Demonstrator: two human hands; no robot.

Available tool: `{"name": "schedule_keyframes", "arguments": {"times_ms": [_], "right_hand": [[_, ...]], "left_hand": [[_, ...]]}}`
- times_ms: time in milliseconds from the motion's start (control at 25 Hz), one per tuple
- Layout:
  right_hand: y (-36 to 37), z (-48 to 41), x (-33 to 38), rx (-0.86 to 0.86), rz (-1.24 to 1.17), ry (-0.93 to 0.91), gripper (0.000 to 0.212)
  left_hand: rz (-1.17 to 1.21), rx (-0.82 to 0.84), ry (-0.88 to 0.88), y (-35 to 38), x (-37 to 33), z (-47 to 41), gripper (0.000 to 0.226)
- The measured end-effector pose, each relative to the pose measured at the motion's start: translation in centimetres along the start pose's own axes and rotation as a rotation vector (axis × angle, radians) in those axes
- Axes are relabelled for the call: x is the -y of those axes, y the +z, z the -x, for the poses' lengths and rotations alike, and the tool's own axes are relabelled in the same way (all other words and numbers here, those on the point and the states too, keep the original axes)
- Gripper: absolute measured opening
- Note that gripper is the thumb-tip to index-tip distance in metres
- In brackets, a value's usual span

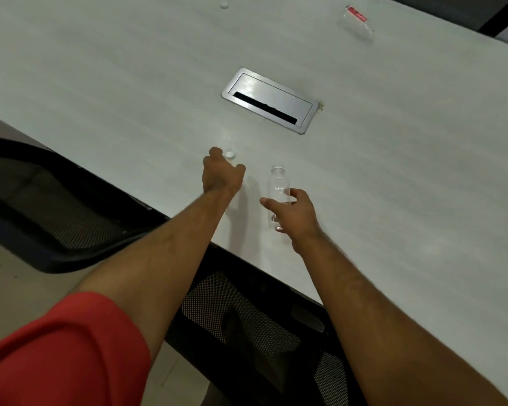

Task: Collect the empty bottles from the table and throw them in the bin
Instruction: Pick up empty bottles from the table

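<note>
A clear, empty plastic bottle (277,189) with no cap stands upright near the front edge of the white table (129,83). My right hand (294,213) is wrapped around its lower half. My left hand (222,174) reaches over a small white bottle cap (229,154), fingers curled around it; I cannot tell whether they touch it. A second clear bottle (357,23) with a red label lies on its side at the far right of the table. No bin is in view.
A metal cable hatch (269,99) is set into the table's middle. Another white cap (224,4) lies at the far edge. Black mesh chairs (56,206) stand against the near table edge, one under my arms.
</note>
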State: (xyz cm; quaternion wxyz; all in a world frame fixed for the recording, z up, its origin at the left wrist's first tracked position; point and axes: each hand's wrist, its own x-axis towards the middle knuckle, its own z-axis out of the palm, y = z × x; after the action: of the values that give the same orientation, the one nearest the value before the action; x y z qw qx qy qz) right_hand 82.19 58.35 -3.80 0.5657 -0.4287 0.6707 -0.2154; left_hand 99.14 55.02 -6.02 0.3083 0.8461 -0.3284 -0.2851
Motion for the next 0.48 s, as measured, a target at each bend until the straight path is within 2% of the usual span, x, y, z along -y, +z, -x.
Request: {"name": "schedule_keyframes", "arguments": {"times_ms": [120, 200, 280, 400, 480], "right_hand": [[0.8, -0.4, 0.3, 0.041, -0.031, 0.017, 0.070], [1.1, -0.6, 0.0, 0.036, -0.050, 0.025, 0.070], [1.0, -0.3, -0.5, 0.022, -0.062, 0.032, 0.069], [0.7, 0.8, -1.1, 0.025, -0.088, 0.032, 0.061], [0.1, 2.3, -1.4, 0.040, -0.093, 0.013, 0.057]], "left_hand": [[-0.238, -0.015, 0.049, 0.8, -0.3, -2.2, 0.069], [-0.404, 0.006, 0.130, 1.3, 0.0, -3.1, 0.061], [-0.521, 0.041, 0.236, 1.7, 0.5, -3.6, 0.042], [-0.452, 0.092, 0.282, 1.7, 1.3, -2.4, 0.026], [-0.184, 0.137, 0.147, 1.4, 1.6, 0.0, 0.021]]}}
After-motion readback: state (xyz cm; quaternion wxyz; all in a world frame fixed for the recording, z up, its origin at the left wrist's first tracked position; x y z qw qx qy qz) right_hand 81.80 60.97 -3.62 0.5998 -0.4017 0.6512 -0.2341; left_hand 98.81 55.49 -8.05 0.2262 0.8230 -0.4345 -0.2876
